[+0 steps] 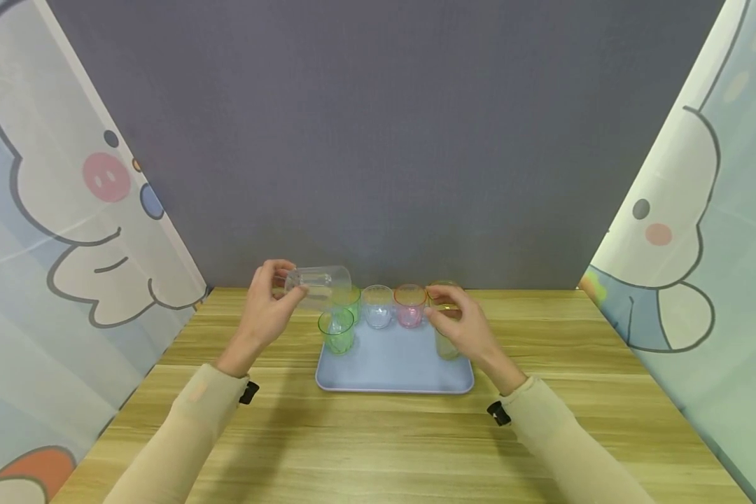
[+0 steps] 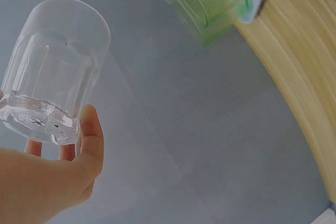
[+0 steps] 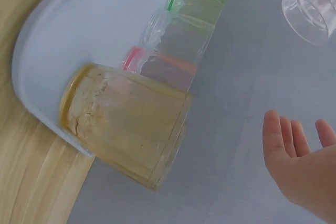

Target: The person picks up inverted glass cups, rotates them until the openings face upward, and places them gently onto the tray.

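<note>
My left hand (image 1: 269, 308) grips a clear cup (image 1: 327, 283) by its base, tipped on its side with the mouth toward the right. In the left wrist view, fingers and thumb close around the thick base of this cup (image 2: 55, 72); nothing shows inside. My right hand (image 1: 467, 327) hovers over the tray's right end with loosely bent fingers, holding nothing. A yellow cup (image 1: 447, 348) stands below it, seen large in the right wrist view (image 3: 131, 119). Another yellow cup (image 1: 442, 285) behind is partly hidden by the hand.
On a light blue tray (image 1: 390, 374) stand two green cups, the front one (image 1: 337, 339) at the left end, the other (image 1: 355, 308) behind it. A clear cup (image 1: 378, 311) and a pink cup (image 1: 409, 311) line the back. The wooden table (image 1: 378, 448) meets a grey panel (image 1: 378, 140).
</note>
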Available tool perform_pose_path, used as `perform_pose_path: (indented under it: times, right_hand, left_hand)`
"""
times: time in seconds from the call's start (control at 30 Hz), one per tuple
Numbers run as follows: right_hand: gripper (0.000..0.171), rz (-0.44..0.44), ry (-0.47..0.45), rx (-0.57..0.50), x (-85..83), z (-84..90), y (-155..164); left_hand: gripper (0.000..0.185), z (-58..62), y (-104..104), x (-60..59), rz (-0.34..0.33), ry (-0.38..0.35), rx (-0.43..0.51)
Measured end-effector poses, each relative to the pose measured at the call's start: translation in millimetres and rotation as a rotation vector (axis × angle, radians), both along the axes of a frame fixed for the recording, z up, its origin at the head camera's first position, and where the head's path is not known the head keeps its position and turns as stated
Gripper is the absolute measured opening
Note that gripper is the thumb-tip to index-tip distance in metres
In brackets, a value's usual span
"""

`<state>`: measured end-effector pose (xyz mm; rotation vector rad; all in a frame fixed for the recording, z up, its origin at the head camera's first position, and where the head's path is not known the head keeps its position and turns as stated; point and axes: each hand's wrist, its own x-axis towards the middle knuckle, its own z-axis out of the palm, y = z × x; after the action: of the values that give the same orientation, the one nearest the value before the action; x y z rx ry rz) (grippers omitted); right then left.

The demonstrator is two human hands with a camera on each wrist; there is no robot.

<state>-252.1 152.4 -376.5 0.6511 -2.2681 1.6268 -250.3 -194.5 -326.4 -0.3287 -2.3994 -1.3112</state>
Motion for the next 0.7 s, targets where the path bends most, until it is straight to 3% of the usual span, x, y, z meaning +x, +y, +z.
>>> perform_pose_path:
  times: [0.3,0.7]
  right_hand:
    - [0.041,0.02,0.015,-0.04,-2.2,-2.4,-0.7]
    - [0.042,0.048,0.011,-0.074,0.8,-3.0,-7.7]
  left_hand:
    - [0.043,-6.9,5.7,1.9,-0.051,-0.087,0.131]
    - [0.038,-15.2,15.0,0.7,-0.073,-0.108,0.239]
